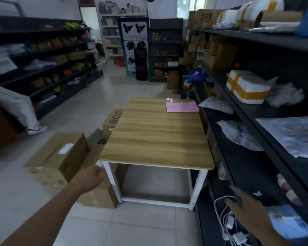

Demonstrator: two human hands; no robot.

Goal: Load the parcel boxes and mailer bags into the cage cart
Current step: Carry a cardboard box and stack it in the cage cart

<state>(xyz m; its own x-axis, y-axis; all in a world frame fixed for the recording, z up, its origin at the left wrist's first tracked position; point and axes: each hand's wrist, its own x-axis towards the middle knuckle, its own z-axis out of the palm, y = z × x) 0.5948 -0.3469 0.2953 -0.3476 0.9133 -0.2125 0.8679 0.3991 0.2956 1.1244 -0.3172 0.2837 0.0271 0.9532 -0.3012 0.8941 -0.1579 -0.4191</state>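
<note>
Item, left to right: we log a labelled cardboard box (59, 153) on the floor, long axis running away, nearest our left hand (93, 177) (fingers hidden, grip untellable); tabletop (156, 139); mailer bags (238, 134) shelved beyond our spread, empty right hand (251, 213).

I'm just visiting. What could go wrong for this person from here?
1. The right hand reaches over loose white cables on the low shelf; it could snag them and drag them off.
2. Grey mailer bags overhang their shelf beside the table; a brush in passing might knock them down.
3. Cardboard boxes stand stacked on the floor by the left hand; tripping seems possible.
</note>
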